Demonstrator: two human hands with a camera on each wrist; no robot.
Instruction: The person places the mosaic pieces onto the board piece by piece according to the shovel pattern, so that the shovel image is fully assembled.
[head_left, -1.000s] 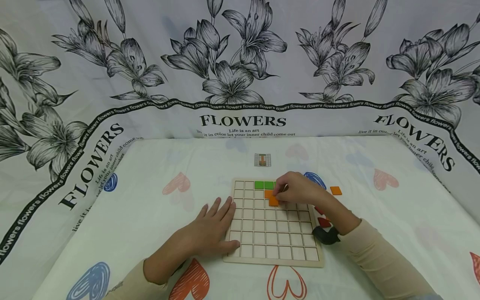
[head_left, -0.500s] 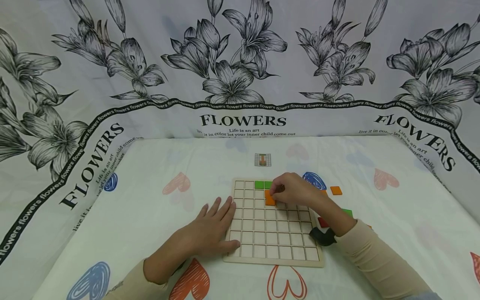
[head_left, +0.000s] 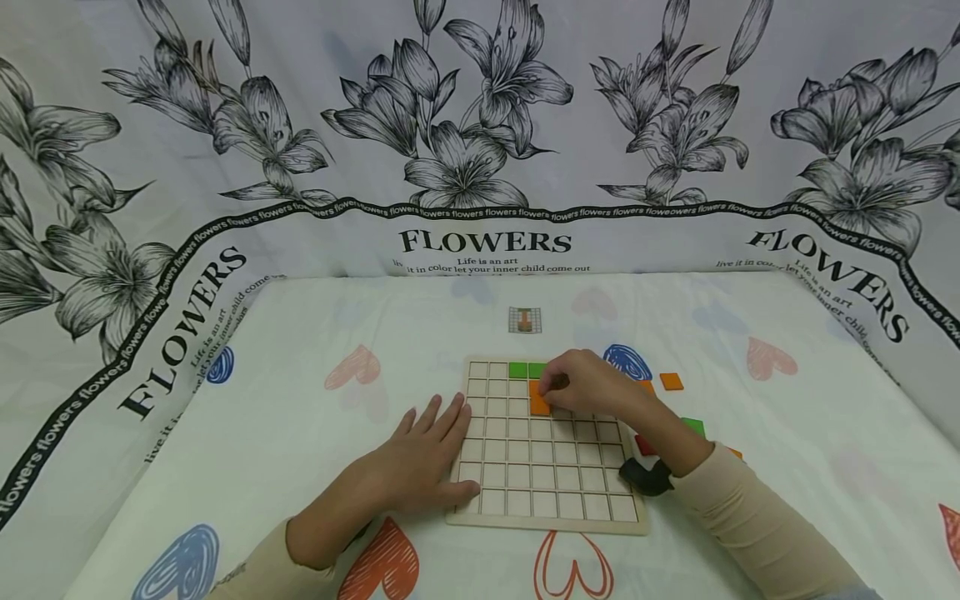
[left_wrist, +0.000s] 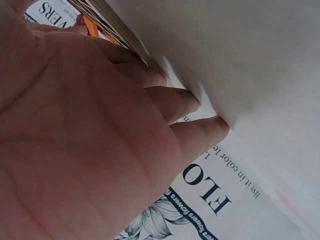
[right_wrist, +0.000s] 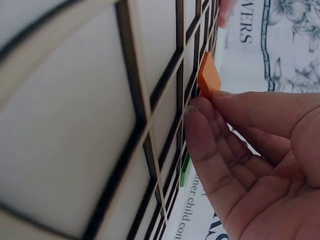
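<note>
A wooden grid board (head_left: 547,527) lies on the patterned cloth. My left hand (head_left: 423,458) rests along its left edge with the fingers spread and straight. Over the upper part of the board, my right hand (head_left: 588,382) pinches an orange square tile (head_left: 539,407) between thumb and fingers. In the right wrist view that orange tile (right_wrist: 211,75) stands tilted at the grid, held by one edge. Orange also shows in the square just above it in the head view, partly covered by the fingertips. Green tiles (head_left: 518,370) sit in the top row, their right end hidden by the hand.
Behind the board lies a small picture card (head_left: 525,320) with a grid pattern. To the right are a loose orange tile (head_left: 672,382), a green tile (head_left: 693,427) and a red tile (head_left: 645,445), partly hidden by the right forearm. A white floral curtain (head_left: 487,242) stands behind.
My right hand has shifted slightly left and brought the pinched orange tile into line below the other orange square. The left hand has stayed in place.
</note>
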